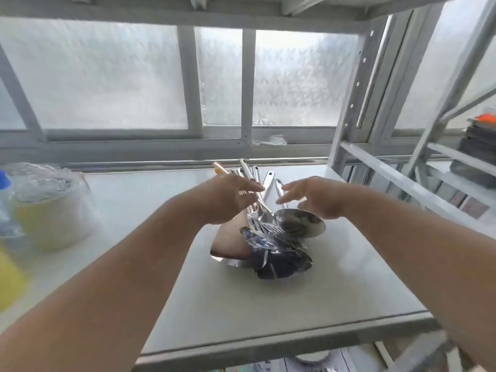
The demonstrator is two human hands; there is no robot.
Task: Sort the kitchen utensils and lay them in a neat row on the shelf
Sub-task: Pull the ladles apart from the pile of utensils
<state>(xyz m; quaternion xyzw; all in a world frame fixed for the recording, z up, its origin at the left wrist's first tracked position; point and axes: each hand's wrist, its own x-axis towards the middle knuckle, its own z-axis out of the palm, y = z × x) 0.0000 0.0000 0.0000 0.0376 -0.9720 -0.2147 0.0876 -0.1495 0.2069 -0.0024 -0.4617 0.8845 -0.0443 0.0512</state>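
Leftmost, at the near edge of the scene, sits something yellow [9, 280], blurred beyond telling; just beyond it a blue-capped bottle [4, 205] stands beside a pale round container wrapped in clear plastic [51, 210], all on the left part of the shelf [295, 299]; the shelf is a pale flat board with a metal front edge, and frosted window panes [107, 76] run along its far side; toward the middle, the left hand [228, 200] reaches over a bundle of metal utensils [268, 237], its fingers curled loosely about several handles [248, 170] that fan away toward the window, one of them copper-toned; whether it truly grips them or only rests against them I cannot tell, for the frame is smeared; the utensil heads lie heaped together on the middle of the shelf, a slotted turner among them, overlapping and touching; a ladle bowl [300, 224] lies at the right of the heap; the right hand [319, 200] hovers just above that ladle, fingers spread and holding nothing; farther right stand the metal uprights of a rack [375, 103], and at the far right edge dark flat items [477, 146] are stacked on another shelf.
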